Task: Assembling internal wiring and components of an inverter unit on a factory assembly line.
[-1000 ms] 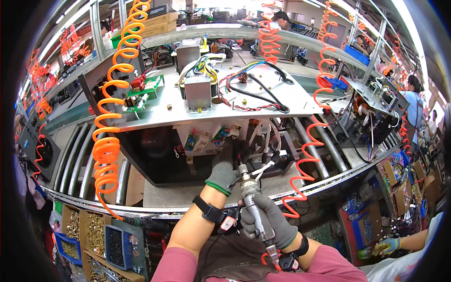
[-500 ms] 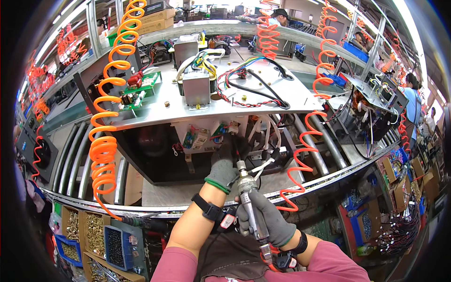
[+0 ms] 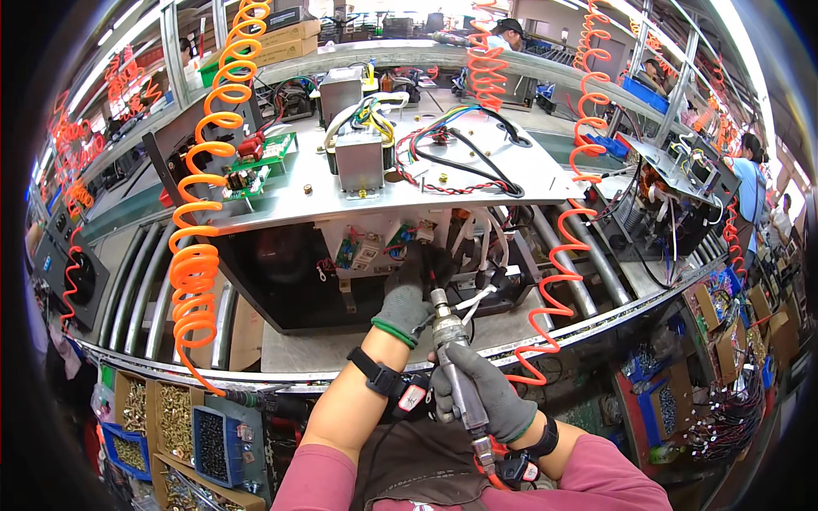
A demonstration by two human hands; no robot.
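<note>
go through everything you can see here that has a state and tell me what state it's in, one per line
left hand: gloved, reaching into the open front of the unit.
right hand: gloved, gripping the air screwdriver.
air screwdriver: held tilted, tip inside the unit.
black unit: front open, wiring exposed.
metal top plate: lying on the unit, parts and loose wires on it.
orange coiled hose: hanging slack.
screw bins: filled.

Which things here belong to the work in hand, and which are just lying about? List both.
In hand:
right gloved hand gripping the grey metal pneumatic screwdriver
left gloved hand at the open black metal chassis

Lying about:
orange coiled air hose
green circuit board
bins of brass screws
</note>
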